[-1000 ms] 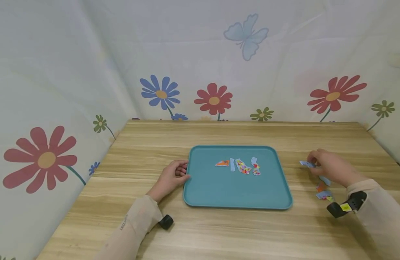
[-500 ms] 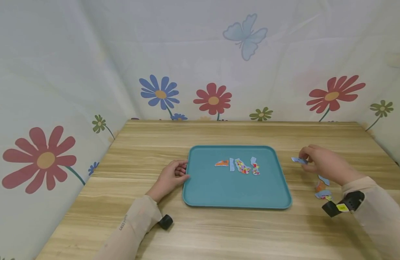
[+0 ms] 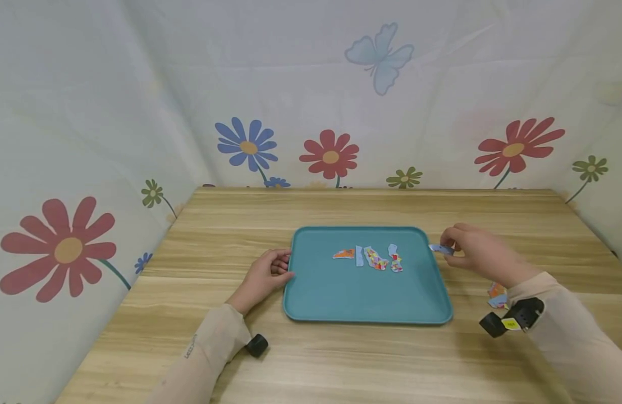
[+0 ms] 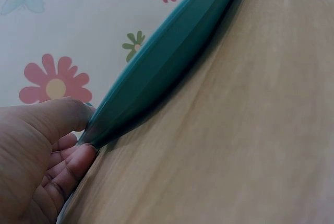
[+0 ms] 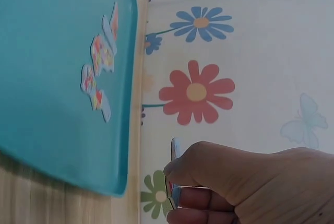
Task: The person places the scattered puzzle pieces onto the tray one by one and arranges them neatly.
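Right of centre, the right hand pinches a pale blue piece, its long axis pointing left towards the nearby teal tray, whose left rim the left hand grips.

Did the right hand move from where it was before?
Yes. In the head view, the right hand has moved left, toward the teal tray, which stayed put.

From afar, I have the tray on the table before the curtain, a row of pieces in the tray's far half. The left hand is at its left rim, the right hand with a held piece by its right, loose pieces farther right beside the sleeve
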`<state>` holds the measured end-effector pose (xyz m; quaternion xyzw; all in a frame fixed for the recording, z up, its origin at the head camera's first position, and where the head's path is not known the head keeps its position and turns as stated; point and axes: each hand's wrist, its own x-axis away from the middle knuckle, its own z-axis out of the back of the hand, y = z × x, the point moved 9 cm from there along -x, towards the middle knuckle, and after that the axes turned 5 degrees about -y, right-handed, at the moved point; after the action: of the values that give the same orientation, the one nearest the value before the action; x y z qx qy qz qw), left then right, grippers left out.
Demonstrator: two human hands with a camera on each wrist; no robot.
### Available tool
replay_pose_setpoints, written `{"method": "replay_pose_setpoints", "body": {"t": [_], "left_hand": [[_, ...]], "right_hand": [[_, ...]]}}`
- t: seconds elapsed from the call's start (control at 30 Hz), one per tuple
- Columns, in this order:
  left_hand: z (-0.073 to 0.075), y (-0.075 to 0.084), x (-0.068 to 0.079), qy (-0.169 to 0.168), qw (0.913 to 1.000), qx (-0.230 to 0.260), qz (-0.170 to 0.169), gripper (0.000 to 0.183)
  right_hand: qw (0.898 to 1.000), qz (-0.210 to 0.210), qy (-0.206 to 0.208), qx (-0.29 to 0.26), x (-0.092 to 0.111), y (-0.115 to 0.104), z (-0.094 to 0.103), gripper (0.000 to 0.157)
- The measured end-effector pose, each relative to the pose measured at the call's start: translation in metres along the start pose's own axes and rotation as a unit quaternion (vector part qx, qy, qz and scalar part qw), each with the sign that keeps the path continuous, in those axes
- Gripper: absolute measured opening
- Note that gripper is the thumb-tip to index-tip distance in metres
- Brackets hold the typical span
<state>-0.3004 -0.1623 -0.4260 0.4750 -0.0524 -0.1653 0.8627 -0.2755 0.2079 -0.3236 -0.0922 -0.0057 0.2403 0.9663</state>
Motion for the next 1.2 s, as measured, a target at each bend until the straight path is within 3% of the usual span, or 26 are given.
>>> {"method": "replay_pose_setpoints", "body": {"t": [0.37,0.63,0.9,1.2], "left_hand": [[-0.002,0.003,0.002,0.000,1.0000,0.000,0.002,0.051],[0.002,0.032,0.011,-0.008,1.0000,-0.004,0.002,0.050],[0.001,0.002,0.001,0.000,0.9999,0.000,-0.013,0.049],[-0.003,0.000,-0.001,-0.003,1.0000,-0.007,0.004,0.051]], "right_hand": [[0.999,0.022,-0.019,-0.019,-0.017,-0.031,-0.017,0.018],[0.998,0.068,-0.003,-0.012,-0.026,-0.055,-0.026,0.015],[0.996,0.083,-0.015,-0.029,-0.037,-0.073,-0.041,0.014],[0.994,0.109,-0.014,-0.020,-0.044,-0.099,-0.055,0.014]]}}
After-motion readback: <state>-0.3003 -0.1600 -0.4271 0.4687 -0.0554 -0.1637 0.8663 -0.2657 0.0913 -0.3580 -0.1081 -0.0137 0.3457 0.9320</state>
